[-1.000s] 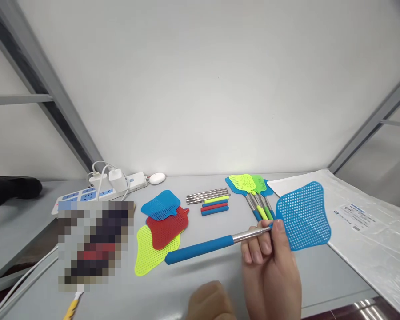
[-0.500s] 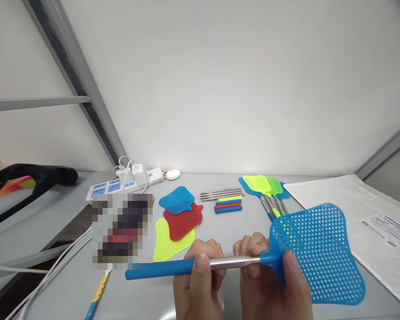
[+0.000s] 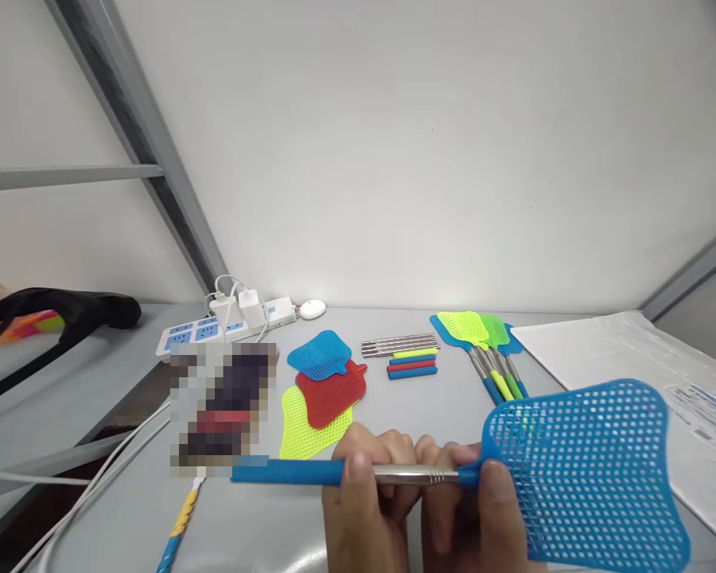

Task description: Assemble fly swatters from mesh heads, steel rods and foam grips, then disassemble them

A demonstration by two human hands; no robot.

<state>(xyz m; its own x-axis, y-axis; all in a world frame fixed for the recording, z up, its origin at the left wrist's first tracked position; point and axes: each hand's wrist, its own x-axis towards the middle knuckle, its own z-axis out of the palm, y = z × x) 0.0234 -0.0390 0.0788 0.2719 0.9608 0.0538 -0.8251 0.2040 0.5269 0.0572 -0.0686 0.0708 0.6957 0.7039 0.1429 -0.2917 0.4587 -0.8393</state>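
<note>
A blue fly swatter [image 3: 585, 469] lies nearly level across both hands, its blue grip [image 3: 292, 471] pointing left and its perforated head to the right. My left hand [image 3: 367, 501] is closed around the joint of the grip and the metal rod [image 3: 402, 475], thumb on top. Close beside it, my right hand [image 3: 477, 501] pinches the neck of the blue head, where the rod meets the socket. Beyond my left hand lie loose swatter heads: blue [image 3: 321, 355], red [image 3: 334, 394] and yellow-green [image 3: 316, 434].
Several metal rods [image 3: 399, 344] and coloured grips [image 3: 413, 365] lie mid-table. Whole swatters [image 3: 501, 370] are bunched behind the held head. A white package [image 3: 698, 414] lies right. At left are a power strip [image 3: 203, 330], a pixelated item [image 3: 227, 410], cables and a black strap-like object [image 3: 65, 310].
My right hand has moved closer to my left, and the thin bare stretch of rod at the neck no longer shows. The swatter head appears slightly lower and further right.
</note>
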